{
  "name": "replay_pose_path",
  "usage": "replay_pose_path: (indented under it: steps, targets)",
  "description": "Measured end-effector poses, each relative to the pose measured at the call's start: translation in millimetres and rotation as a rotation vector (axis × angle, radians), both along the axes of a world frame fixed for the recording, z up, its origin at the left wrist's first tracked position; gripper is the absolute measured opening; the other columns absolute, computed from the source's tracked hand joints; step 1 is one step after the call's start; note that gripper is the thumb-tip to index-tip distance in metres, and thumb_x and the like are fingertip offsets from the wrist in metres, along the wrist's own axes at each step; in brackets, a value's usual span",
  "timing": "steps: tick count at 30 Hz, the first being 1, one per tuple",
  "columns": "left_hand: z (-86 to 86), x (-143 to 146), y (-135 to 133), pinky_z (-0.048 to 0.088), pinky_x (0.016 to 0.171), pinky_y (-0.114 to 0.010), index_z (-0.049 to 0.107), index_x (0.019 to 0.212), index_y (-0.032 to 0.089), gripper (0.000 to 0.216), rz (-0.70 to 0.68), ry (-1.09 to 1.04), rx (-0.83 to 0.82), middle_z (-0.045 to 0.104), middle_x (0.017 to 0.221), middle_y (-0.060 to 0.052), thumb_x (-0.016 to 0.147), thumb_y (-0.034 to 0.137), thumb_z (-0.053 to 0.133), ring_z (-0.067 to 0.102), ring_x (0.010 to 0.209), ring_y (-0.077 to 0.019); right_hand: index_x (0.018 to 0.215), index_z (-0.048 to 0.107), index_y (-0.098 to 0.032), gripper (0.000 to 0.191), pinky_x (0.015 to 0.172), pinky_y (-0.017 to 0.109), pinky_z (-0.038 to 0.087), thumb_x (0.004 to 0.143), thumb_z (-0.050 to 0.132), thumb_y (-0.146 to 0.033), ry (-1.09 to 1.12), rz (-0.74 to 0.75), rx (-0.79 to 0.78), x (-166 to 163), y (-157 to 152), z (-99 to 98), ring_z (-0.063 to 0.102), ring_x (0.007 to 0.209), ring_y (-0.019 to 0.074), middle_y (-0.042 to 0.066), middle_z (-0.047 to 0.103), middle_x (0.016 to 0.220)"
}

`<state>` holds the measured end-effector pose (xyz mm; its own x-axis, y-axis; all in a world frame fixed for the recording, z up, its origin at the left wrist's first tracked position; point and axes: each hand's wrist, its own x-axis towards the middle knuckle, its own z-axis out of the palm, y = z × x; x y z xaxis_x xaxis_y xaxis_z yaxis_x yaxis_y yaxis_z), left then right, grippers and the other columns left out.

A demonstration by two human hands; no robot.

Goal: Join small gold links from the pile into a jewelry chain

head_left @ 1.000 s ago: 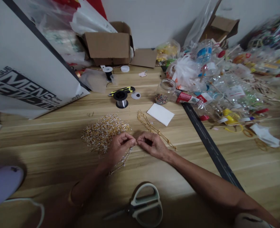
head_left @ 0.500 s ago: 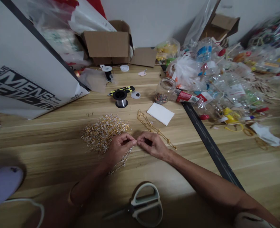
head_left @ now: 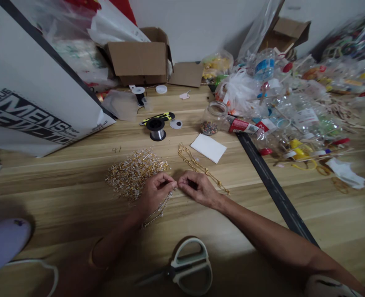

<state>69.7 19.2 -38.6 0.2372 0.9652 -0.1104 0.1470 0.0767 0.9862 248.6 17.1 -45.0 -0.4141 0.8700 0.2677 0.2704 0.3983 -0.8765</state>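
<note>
My left hand (head_left: 155, 193) and my right hand (head_left: 197, 188) meet fingertip to fingertip over the wooden table (head_left: 77, 194). Both are pinched shut on a thin gold beaded chain (head_left: 158, 209) that trails down and left from under my left hand. Just left of that hand lies a heap of gold and white beaded links (head_left: 134, 172). Another gold chain (head_left: 197, 166) runs along the table behind my right hand.
Scissors (head_left: 187, 266) lie near the front edge. Behind the hands are a wire spool (head_left: 156, 128), a yellow-black utility knife (head_left: 158, 118), a white card (head_left: 209, 147), a bead jar (head_left: 213, 119) and a cardboard box (head_left: 139, 57). Plastic bottles (head_left: 294, 107) crowd the right.
</note>
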Motion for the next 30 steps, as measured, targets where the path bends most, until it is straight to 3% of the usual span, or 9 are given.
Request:
replay_pose_path:
  steps: [13,30]
  targets:
    - [1.6,2.1,0.0,0.043,0.061,-0.022,0.061,0.067,0.015,0.015,-0.015,0.021,-0.002,0.062,0.065,0.0,0.066,0.027,0.07,0.056,0.063,-0.0126,0.077,0.057,-0.015,0.014,0.057,0.023,0.036,0.086,0.054,-0.026,-0.039,0.022,0.033,0.9,0.0,0.6,0.046,0.061,0.0108,0.001,0.054,0.069]
    - [5.1,-0.2,1.3,0.042,0.06,-0.023,0.06,0.067,0.015,0.014,-0.026,-0.001,-0.026,0.063,0.063,0.0,0.07,0.028,0.066,0.056,0.061,-0.0125,0.078,0.058,-0.015,0.007,0.058,0.021,0.037,0.083,0.055,-0.019,0.0,0.017,-0.018,0.4,0.1,-0.3,0.047,0.062,0.0102,0.0,0.054,0.069]
